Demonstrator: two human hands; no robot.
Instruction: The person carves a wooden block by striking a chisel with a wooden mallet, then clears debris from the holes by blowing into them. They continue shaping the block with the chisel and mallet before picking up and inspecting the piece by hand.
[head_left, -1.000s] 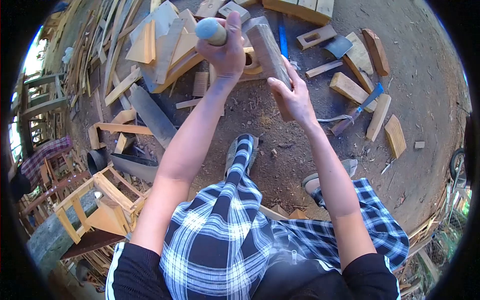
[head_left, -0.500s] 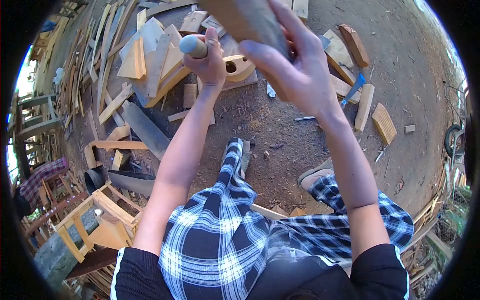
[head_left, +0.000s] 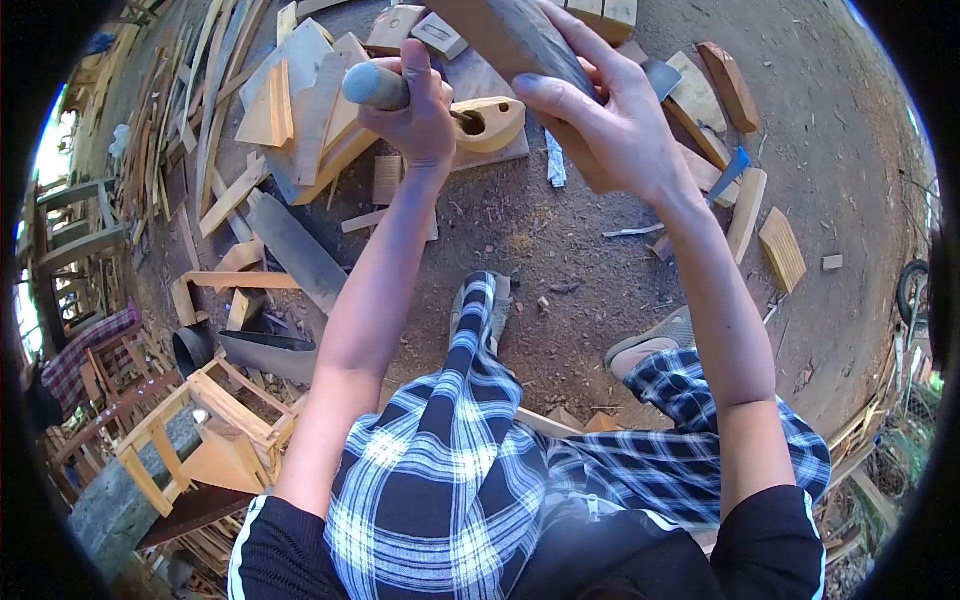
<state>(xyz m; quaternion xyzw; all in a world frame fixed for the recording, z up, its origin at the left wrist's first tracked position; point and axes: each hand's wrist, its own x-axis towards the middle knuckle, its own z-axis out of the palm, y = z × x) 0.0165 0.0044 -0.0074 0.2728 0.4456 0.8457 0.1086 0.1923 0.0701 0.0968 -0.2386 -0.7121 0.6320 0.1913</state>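
My left hand point(head_left: 415, 118) is wrapped round a cylindrical tool handle point(head_left: 377, 87) with a pale blue-grey end. A thin shank runs from the fist to a hole in a pale wooden piece point(head_left: 494, 124) with a rounded outline. Where its tip ends is hidden inside the hole. My right hand point(head_left: 615, 125) grips a thick wooden block point(head_left: 510, 38), raised to the upper middle of the view. The block's far end is cut off by the top edge of the frame.
Planks and offcuts point(head_left: 325, 110) lie piled at the upper left. A blue-handled tool point(head_left: 730, 176) rests among wood pieces at right. A wooden frame point(head_left: 215, 430) stands at lower left. My plaid-covered legs and shoes point(head_left: 655, 340) are below.
The block in my right hand has moved slightly up and away from the camera. My left hand has shifted slightly, and more of the pale holed piece now shows.
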